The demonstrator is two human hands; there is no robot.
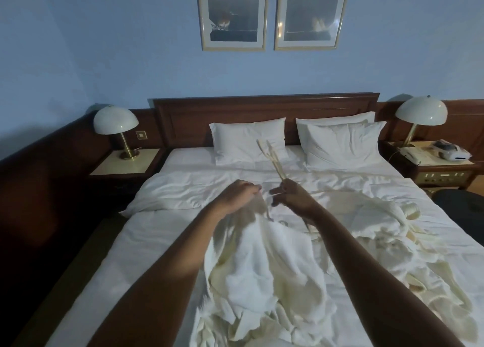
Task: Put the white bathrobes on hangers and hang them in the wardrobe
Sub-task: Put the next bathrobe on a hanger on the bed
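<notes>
A white bathrobe (264, 273) hangs bunched over the bed in front of me, lifted at its top by my left hand (239, 193), whose fingers are closed on the cloth. My right hand (296, 196) grips pale wooden hangers (271, 158), which stick up and away toward the pillows; their lower end pokes out below my wrist. A second cream bathrobe (379, 231) lies crumpled on the bed to the right. No wardrobe is in view.
The wide bed (146, 242) has white sheets, pillows (248, 142) and a dark wooden headboard. Bedside tables with dome lamps (115, 126) stand on both sides; the right one holds a telephone (413, 153). A dark round object (461, 210) sits at the bed's right edge.
</notes>
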